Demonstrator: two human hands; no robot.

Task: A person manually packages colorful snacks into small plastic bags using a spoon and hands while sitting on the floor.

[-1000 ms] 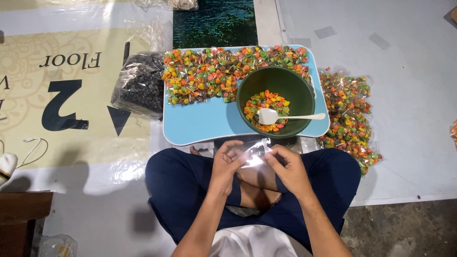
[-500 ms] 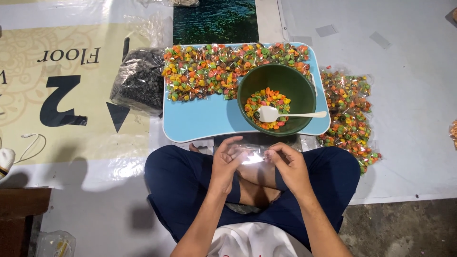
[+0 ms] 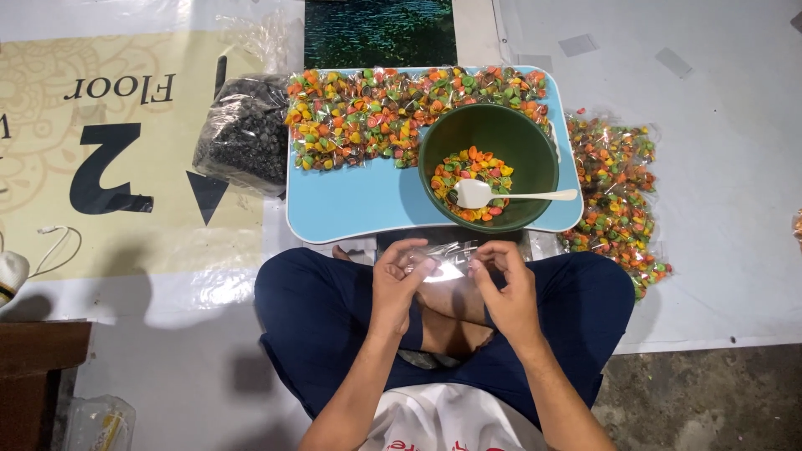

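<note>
clear plastic bag (image 3: 443, 259) pinched by both hands (image 3: 455, 280) (just below the blue tray (image 3: 351, 205) edge).

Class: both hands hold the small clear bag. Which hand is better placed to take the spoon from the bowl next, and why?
Probably the right hand: the white spoon in the green bowl has its handle pointing to that side, while the left hand can hold the clear bag.

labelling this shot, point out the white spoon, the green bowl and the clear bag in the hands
white spoon (image 3: 473, 193), head view, on its scoop
green bowl (image 3: 491, 129), head view, on its inner wall
clear bag (image 3: 447, 255), head view, on its middle between both hands
</note>
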